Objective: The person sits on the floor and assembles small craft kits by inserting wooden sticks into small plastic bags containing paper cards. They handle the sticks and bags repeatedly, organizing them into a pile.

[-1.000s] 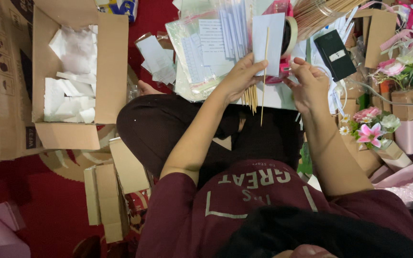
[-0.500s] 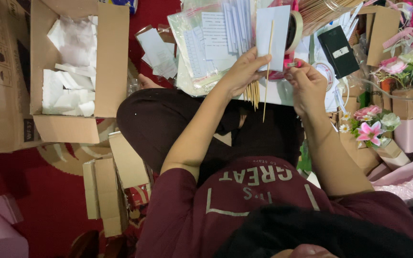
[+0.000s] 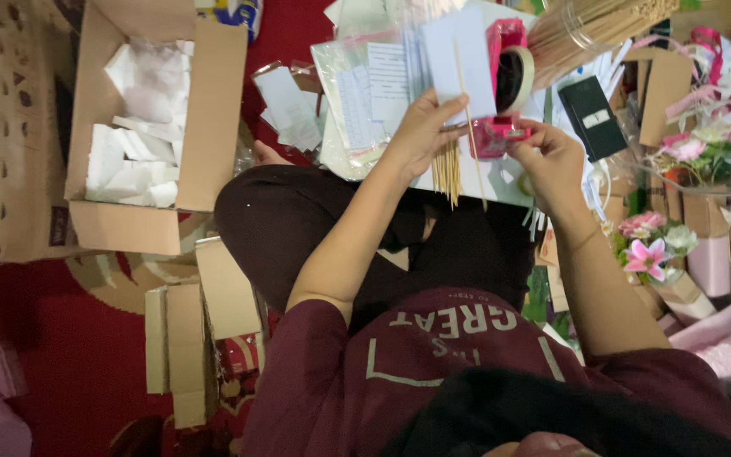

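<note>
Holding card and stick between both hands.

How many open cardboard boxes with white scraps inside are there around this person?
1: the open cardboard box on the red carpet, at the picture's upper left, with white scraps inside. Flattened cardboard pieces lie below it; clutter may hide other boxes.

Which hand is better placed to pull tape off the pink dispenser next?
Right. The right hand has its fingertips at the pink tape dispenser, probably near the tape end. The left hand is occupied, pinning a bamboo skewer against the white card.
</note>
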